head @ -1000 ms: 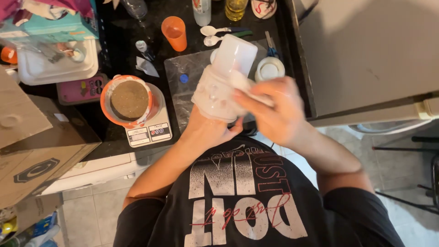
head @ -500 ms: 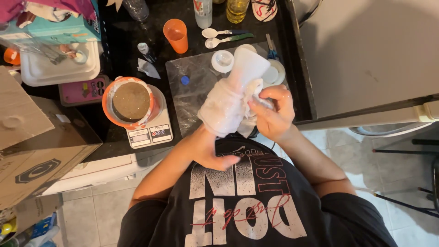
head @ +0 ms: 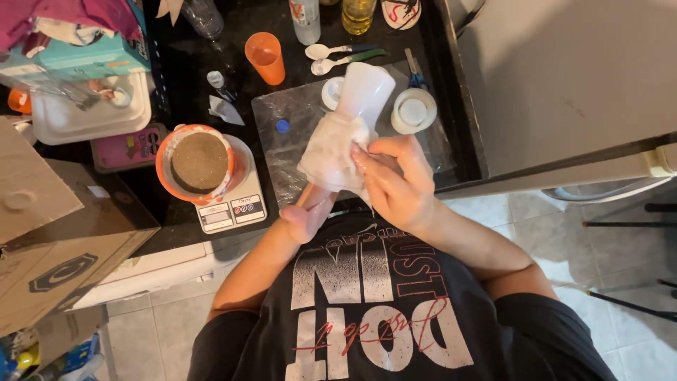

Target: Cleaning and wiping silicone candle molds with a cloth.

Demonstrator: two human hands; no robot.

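Note:
I hold a tall white plastic cup [head: 364,90] with a crumpled white plastic bag [head: 330,156] wrapped round its lower part, tilted above the black counter. My left hand [head: 305,217] grips the bottom end from below. My right hand [head: 396,178] closes on the bag's side, fingers pressing into the folds. Under them a clear plastic sheet [head: 285,152] lies on the counter.
To the left, an orange bowl of brown powder [head: 199,162] stands on a white kitchen scale [head: 231,209]. An orange cup [head: 266,56], two white spoons [head: 331,52], a round white lid [head: 414,111] and a white tray [head: 84,116] are further back. Cardboard [head: 42,233] lies left; a white appliance [head: 564,70] stands right.
The cup and bag have tipped and shifted slightly. My right hand has slid down over the bag, and my left hand has dropped to its bottom end.

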